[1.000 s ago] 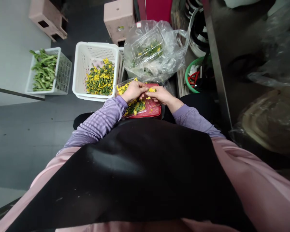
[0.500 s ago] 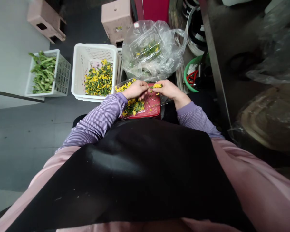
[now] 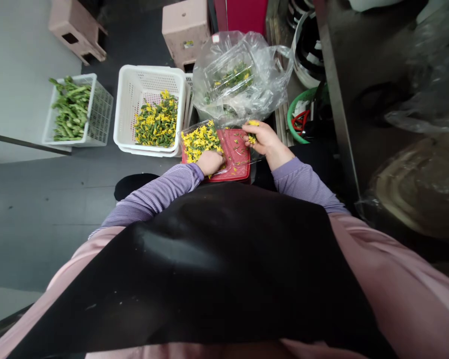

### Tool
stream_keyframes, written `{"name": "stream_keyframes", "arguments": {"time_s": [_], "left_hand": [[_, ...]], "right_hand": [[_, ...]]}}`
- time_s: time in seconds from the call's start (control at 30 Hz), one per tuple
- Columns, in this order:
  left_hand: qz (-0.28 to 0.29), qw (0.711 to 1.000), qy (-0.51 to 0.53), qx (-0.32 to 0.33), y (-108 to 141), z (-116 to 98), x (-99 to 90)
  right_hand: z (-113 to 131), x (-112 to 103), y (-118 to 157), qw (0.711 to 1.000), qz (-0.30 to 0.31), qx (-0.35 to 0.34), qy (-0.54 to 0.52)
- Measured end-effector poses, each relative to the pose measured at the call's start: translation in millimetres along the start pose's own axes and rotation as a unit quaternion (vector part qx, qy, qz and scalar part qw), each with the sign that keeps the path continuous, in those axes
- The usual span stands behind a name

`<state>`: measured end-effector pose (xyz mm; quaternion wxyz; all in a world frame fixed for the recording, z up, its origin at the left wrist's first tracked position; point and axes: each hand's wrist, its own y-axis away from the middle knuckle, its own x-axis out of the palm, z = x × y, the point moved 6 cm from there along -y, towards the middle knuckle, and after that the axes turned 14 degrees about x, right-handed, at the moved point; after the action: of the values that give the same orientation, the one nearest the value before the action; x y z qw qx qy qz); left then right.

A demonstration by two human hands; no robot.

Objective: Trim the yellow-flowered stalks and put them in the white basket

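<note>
A clear plastic clamshell box (image 3: 230, 154) lies opened out on a red lidded container (image 3: 243, 172) in front of my lap. Its left half is filled with yellow flower sprigs (image 3: 200, 139), while the right half holds only loose bits. My left hand (image 3: 210, 162) is down at the near edge of the sprigs, its fingers curled; what they pinch is hidden. Above the box's right half, my right hand (image 3: 265, 138) is closed around a small bunch of yellow flower sprigs (image 3: 252, 137), some poking out over the thumb.
A white basket (image 3: 117, 114) of flower sprigs stands to the left, with another basket (image 3: 105, 112) of thick green stems beyond it. Ahead sits a clear bag (image 3: 273, 94) with a clamshell box. At right are a green basket (image 3: 294, 127) and a metal table edge (image 3: 335, 94).
My left hand has moved down and away from my right hand, into the sprigs in the box. My right hand has shifted slightly right, still holding sprigs. The view has shifted a little.
</note>
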<state>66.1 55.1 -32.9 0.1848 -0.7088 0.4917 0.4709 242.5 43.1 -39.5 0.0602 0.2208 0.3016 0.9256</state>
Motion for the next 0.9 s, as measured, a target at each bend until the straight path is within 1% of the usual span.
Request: {"name": "stream_keyframes", "arguments": {"time_s": [0.07, 0.13, 0.2, 0.27, 0.33, 0.4, 0.47, 0.53, 0.57, 0.6, 0.63, 0.67, 0.7, 0.77, 0.8, 0.83, 0.87, 0.9], "left_hand": [[-0.013, 1.0, 0.008, -0.006, -2, 4, -5.1], [-0.065, 0.993, 0.086, -0.045, -6, 11, -19.4], [-0.097, 0.969, 0.209, -0.093, -9, 15, -31.8], [-0.103, 0.933, 0.321, -0.126, -11, 12, -39.5], [-0.121, 0.904, 0.386, -0.137, -13, 6, -45.4], [-0.143, 0.892, 0.405, -0.139, -15, 2, -48.6], [-0.139, 0.896, 0.396, -0.141, -16, -1, -48.1], [-0.121, 0.913, 0.365, -0.139, -15, -4, -48.8], [-0.113, 0.923, 0.343, -0.136, -13, -6, -50.7], [-0.112, 0.933, 0.318, -0.125, -11, -9, -54.3], [-0.105, 0.944, 0.293, -0.11, -9, -14, -57.6], [-0.081, 0.949, 0.288, -0.095, -8, -19, -57.8], [-0.066, 0.947, 0.299, -0.096, -6, -22, -56.9], [-0.041, 0.919, 0.375, -0.111, -7, -24, -49.6], [-0.049, 0.905, 0.409, -0.104, -11, -24, -47.0], [-0.075, 0.899, 0.42, -0.103, -16, -19, -45.7], [-0.097, 0.904, 0.403, -0.109, -20, -13, -43.6], [-0.102, 0.921, 0.357, -0.115, -24, -8, -39.9]], "right_hand": [[-6, 3, -1, 0.999, 0.003, -0.004, 0.04], [-11, 7, -2, 0.994, 0.0, -0.024, 0.11], [-15, 16, -2, 0.978, 0.007, -0.056, 0.2], [-19, 27, -2, 0.955, 0.028, -0.089, 0.281], [-22, 34, -2, 0.934, 0.039, -0.115, 0.335], [-21, 34, -4, 0.915, 0.014, -0.141, 0.377], [-17, 29, -6, 0.889, -0.028, -0.176, 0.421], [-13, 26, -5, 0.859, -0.058, -0.213, 0.462], [-12, 27, -2, 0.849, -0.064, -0.228, 0.473], [-13, 29, 1, 0.844, -0.056, -0.235, 0.479], [-14, 31, 5, 0.845, -0.048, -0.24, 0.475], [-14, 31, 9, 0.851, -0.049, -0.246, 0.462], [-15, 31, 13, 0.858, -0.046, -0.248, 0.447], [-14, 26, 15, 0.877, -0.042, -0.237, 0.417], [-13, 20, 14, 0.887, -0.048, -0.224, 0.401], [-11, 11, 11, 0.899, -0.07, -0.205, 0.38], [-9, -2, 6, 0.913, -0.109, -0.171, 0.354], [-9, -17, 1, 0.928, -0.148, -0.123, 0.32]]}}
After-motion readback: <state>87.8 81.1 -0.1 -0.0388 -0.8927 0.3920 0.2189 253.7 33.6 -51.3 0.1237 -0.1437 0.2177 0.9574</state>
